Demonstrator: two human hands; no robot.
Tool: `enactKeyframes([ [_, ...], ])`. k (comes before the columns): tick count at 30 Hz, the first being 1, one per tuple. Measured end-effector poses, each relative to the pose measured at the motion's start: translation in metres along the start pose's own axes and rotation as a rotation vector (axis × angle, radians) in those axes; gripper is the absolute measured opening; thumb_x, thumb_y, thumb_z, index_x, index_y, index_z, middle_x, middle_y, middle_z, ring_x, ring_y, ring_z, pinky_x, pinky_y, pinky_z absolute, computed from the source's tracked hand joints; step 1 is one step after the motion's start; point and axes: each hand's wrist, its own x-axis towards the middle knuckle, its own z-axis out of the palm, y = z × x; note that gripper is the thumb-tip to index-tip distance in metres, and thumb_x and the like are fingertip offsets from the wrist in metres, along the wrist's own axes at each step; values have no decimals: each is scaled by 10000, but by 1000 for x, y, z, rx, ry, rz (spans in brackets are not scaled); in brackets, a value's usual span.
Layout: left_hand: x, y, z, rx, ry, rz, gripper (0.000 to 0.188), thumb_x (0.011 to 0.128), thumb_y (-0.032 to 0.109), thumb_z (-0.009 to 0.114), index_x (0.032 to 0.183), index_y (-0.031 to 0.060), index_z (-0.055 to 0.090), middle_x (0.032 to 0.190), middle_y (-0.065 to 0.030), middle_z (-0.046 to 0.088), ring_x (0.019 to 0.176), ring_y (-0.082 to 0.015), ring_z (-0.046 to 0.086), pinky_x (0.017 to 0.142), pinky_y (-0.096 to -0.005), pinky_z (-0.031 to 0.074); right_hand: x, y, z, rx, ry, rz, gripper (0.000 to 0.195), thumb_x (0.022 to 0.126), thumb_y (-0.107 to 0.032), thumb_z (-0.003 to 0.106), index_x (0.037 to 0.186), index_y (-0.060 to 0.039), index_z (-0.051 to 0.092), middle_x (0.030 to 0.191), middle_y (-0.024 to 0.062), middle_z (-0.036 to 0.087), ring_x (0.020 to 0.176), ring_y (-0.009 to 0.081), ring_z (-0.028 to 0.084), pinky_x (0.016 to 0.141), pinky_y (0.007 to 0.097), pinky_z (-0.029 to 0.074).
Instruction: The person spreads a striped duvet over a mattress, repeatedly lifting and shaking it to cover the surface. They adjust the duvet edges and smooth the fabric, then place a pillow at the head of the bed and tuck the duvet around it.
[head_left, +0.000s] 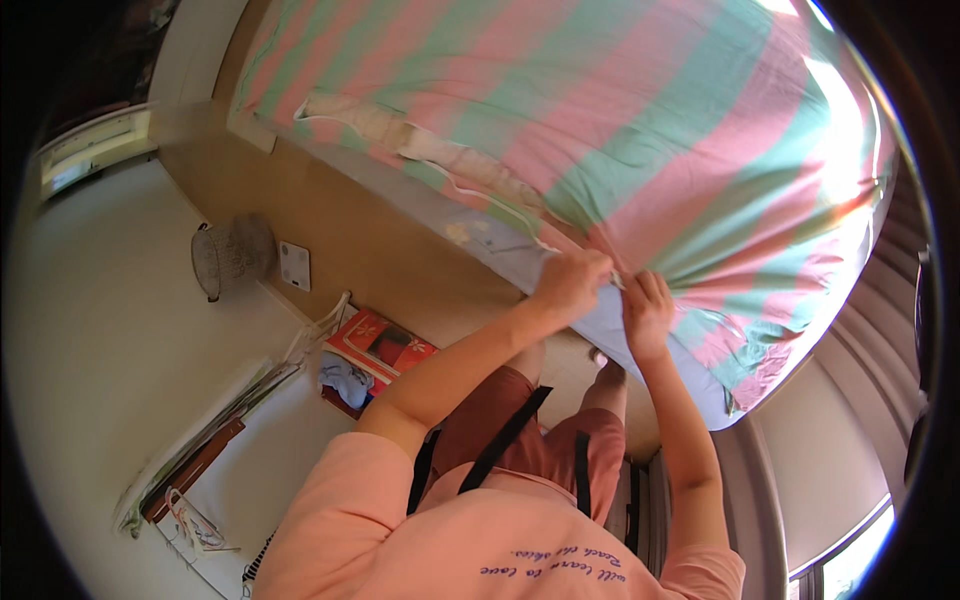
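A pink-and-green striped duvet cover (645, 135) is spread over the bed. Along its near side runs a long opening edged by a white zip-like strip (480, 196), and a beige quilt (480, 166) shows through the gap. My left hand (574, 285) pinches the edge at the right end of this opening. Close beside it, my right hand (649, 304) grips the cover's edge, and folds fan out from there across the fabric. A small pale piece shows between the two hands; whether it is a zip slider is hidden by my fingers.
Below the cover, a pale blue flowered sheet (480, 232) covers the mattress side. On the floor at left are a mesh basket (217, 259) and a white bathroom scale (295, 265). A red patterned box (379, 341) sits near my legs. Grey curtains (855, 360) hang at right.
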Motion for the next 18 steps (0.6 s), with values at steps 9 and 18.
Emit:
enactKeyframes([
  [9,2,-25,-29,-81,130,-38,57,640,0,493,677,43,493,649,-119,534,663,-321,526,559,-405,396,-20,-36,-42,-196,-13,186,158,681,28,549,827,-27,575,734,91,544,681,262,540,600,345,437],
  [18,-16,-193,-263,364,484,-334,51,656,50,466,698,63,492,670,-140,530,630,-334,501,545,-410,366,-38,-16,24,-283,-251,451,370,612,-36,639,972,-72,561,883,102,523,910,280,473,780,389,380],
])
